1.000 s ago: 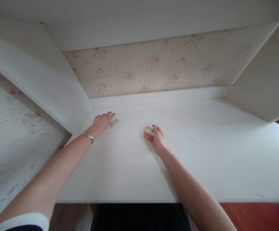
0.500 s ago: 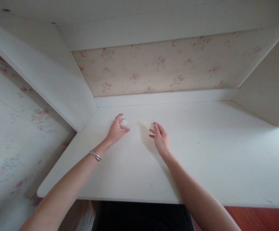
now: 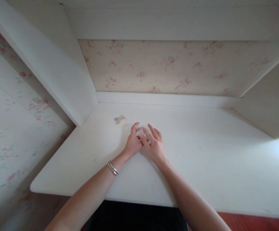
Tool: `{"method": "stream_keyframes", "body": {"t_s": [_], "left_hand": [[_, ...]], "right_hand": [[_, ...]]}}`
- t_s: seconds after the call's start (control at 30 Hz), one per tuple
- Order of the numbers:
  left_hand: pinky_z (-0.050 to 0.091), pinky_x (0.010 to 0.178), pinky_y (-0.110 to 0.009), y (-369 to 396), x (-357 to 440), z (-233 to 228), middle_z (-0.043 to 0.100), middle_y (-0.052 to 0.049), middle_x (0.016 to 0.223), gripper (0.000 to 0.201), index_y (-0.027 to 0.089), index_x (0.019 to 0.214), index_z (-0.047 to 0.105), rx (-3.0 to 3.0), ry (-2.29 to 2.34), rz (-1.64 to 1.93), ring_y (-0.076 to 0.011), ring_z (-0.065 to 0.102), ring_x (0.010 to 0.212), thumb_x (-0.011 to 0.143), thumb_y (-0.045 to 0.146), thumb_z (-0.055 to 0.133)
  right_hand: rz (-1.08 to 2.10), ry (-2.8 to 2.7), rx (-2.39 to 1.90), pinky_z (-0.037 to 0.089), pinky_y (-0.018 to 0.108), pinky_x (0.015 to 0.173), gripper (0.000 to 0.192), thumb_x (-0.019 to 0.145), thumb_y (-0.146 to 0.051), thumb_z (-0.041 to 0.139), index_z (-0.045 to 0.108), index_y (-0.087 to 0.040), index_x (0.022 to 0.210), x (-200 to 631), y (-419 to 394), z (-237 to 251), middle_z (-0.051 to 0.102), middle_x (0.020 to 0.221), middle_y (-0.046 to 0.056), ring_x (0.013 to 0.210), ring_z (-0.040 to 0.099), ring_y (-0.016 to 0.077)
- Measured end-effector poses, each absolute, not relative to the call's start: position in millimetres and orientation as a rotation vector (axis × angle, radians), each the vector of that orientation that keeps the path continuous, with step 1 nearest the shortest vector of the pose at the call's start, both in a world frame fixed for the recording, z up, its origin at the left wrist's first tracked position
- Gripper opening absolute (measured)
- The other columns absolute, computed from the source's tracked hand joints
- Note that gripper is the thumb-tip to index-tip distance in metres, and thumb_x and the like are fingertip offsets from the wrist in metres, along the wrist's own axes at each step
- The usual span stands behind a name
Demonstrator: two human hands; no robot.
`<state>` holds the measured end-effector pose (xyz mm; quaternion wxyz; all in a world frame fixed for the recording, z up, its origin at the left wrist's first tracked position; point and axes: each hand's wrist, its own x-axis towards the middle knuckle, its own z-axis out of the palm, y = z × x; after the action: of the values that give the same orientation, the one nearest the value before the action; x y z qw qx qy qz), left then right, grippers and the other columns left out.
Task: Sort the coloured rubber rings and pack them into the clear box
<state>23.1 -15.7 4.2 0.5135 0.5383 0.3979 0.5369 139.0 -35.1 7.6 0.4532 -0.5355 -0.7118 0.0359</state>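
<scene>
Over the desk, both hands meet around a small clear plastic box (image 3: 139, 132). My left hand (image 3: 133, 143) is closed about its left side, thumb and fingers wrapped round it. From the right, my right hand (image 3: 156, 144) presses its fingers onto the box, covering part of it. The box is see-through and partly hidden, so I cannot tell whether a lid sits on it. A little beyond the left hand lies a small heap of thin coloured loops (image 3: 120, 119), which look like rubber bands, with neither hand touching them.
The white desk (image 3: 192, 173) runs wide to the right. A white side panel (image 3: 57, 70) rises at the left, and another panel (image 3: 271, 102) stands at the right. Flowered wallpaper (image 3: 158, 67) covers the back, below a white board (image 3: 168, 24).
My hands, apart before with a clear piece in each, have come together on the clear box. The left hand moved right and nearer, uncovering the coloured loops. The view shifted slightly.
</scene>
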Motion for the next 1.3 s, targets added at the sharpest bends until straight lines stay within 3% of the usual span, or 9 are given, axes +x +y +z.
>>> {"method": "stream_keyframes", "body": {"t_s": [0.1,0.37,0.5,0.63,0.83,1.3], "left_hand": [[0.055,0.069,-0.026,-19,20,6,0.052,-0.013,0.126,0.086,0.028,0.135,0.026,1.224,0.878,1.308,-0.0139,0.066,0.079,0.066,0.012,0.073],[0.053,0.071,-0.025,-24,10,17,0.044,-0.012,0.136,0.086,0.031,0.135,0.027,1.156,0.665,1.199,-0.0151,0.065,0.086,0.063,0.005,0.067],[0.052,0.07,-0.025,-23,3,22,0.052,-0.008,0.128,0.077,0.032,0.131,0.038,1.002,0.624,1.12,-0.0161,0.064,0.089,0.064,0.006,0.064],[0.053,0.072,-0.03,-23,2,26,0.059,-0.005,0.115,0.054,0.031,0.126,0.045,0.905,0.644,1.126,-0.018,0.063,0.092,0.076,0.025,0.063],[0.052,0.062,-0.025,-22,8,26,0.058,0.002,0.077,0.052,0.028,0.124,0.049,0.992,0.831,1.191,-0.0133,0.06,0.07,0.077,0.041,0.066],[0.055,0.069,-0.031,-21,8,24,0.057,0.002,0.071,0.051,0.026,0.122,0.054,0.93,0.887,1.196,-0.0121,0.059,0.067,0.076,0.041,0.069]], "right_hand": [[0.146,-1.783,-1.285,0.041,0.047,0.102,0.037,0.09,-0.039,0.05,0.058,-0.031,0.125,136,-37,6,0.035,0.148,0.004,0.131,0.037,0.0258],[0.217,-1.713,-1.267,0.042,0.047,0.1,0.036,0.089,-0.041,0.053,0.058,-0.033,0.123,138,-41,8,0.035,0.146,0.005,0.128,0.04,0.0254],[0.196,-1.726,-1.238,0.042,0.049,0.1,0.035,0.089,-0.039,0.053,0.059,-0.033,0.122,141,-41,7,0.035,0.146,0.005,0.129,0.039,0.0259],[0.168,-1.748,-1.229,0.041,0.049,0.101,0.038,0.089,-0.038,0.052,0.055,-0.033,0.126,142,-40,6,0.034,0.147,0.005,0.13,0.038,0.0256],[0.118,-1.787,-1.226,0.04,0.049,0.102,0.043,0.087,-0.034,0.054,0.05,-0.029,0.13,139,-40,6,0.036,0.145,0.008,0.129,0.038,0.0256],[0.078,-1.757,-1.201,0.038,0.05,0.103,0.036,0.088,-0.03,0.051,0.052,-0.027,0.124,139,-43,11,0.039,0.143,0.009,0.131,0.036,0.0248]]}}
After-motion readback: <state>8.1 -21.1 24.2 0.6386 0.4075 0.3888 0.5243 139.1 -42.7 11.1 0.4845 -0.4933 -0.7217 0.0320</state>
